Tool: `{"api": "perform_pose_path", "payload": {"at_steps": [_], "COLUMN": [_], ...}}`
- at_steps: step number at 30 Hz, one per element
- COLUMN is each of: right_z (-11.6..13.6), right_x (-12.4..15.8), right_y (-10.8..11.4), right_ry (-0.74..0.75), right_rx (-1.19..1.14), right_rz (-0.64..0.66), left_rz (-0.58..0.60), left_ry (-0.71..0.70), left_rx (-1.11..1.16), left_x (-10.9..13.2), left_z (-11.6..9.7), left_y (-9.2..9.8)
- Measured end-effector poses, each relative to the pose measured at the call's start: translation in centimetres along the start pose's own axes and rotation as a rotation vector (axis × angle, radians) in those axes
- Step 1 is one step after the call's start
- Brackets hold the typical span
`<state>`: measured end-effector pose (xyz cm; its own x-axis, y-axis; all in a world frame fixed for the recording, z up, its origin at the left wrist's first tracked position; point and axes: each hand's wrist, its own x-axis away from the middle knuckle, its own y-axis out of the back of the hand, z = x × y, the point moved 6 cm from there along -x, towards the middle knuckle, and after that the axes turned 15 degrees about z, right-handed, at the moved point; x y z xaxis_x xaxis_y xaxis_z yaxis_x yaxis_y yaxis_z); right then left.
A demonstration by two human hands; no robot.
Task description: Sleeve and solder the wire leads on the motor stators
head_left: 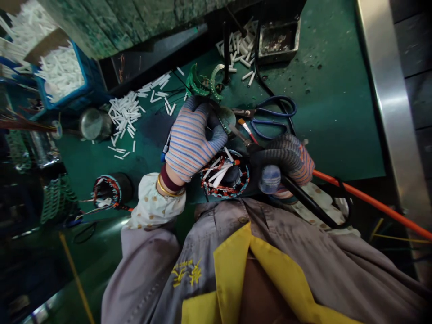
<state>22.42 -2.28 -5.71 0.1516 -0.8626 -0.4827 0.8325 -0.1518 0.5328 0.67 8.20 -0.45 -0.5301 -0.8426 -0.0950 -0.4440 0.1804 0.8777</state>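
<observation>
A round motor stator (225, 180) with red windings and white sleeves sticking out of it sits at the near edge of the green bench. My left hand (193, 138), in a striped glove, is curled over its far rim with fingers pinched on something I cannot make out. My right hand (286, 159), in a dark and striped glove, is closed round a tool with a blue-grey butt (269, 178), from which a black hose (313, 207) and an orange hose (371, 202) lead away right. The tool's tip points at the stator.
Blue-handled scissors (273, 116) and a small brush (245, 128) lie just beyond my hands. White sleeves (126, 114) are scattered at left and back. A second stator (110, 189) stands at left, a metal tray (279, 39) at the back, a blue bin (64, 76) far left.
</observation>
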Motion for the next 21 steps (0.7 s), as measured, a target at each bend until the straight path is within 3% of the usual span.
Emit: {"api": "perform_pose_path", "payload": {"at_steps": [3,7,11,15,17,21], "right_z": [1.0,0.9,0.9,1.1,0.6,-1.0], "right_x": [-1.0,-1.1,-0.7,-0.5,-0.1,1.1], "right_y": [1.0,1.0,0.9,1.1,0.9,-0.1], "right_ry": [0.085,0.075,0.037,0.048,0.026,-0.117], "right_rx": [-0.048,0.001,0.033,-0.046,0.019,0.198], "right_rz": [-0.118,0.003,0.029,-0.022,0.052,0.365], "left_rz": [0.035,0.24,0.096,-0.085,-0.114,-0.041], "left_ry": [-0.06,-0.006,0.135,0.094,0.087,0.009], "left_rx": [0.02,0.165,0.268,0.268,0.229,0.114], "left_x": [0.3,0.8,1.5,2.1,2.1,1.2], "left_z": [0.7,2.8,3.2,1.0,0.2,-0.2], "left_y": [0.3,-0.1,-1.4,-2.2,-1.8,-0.4]}}
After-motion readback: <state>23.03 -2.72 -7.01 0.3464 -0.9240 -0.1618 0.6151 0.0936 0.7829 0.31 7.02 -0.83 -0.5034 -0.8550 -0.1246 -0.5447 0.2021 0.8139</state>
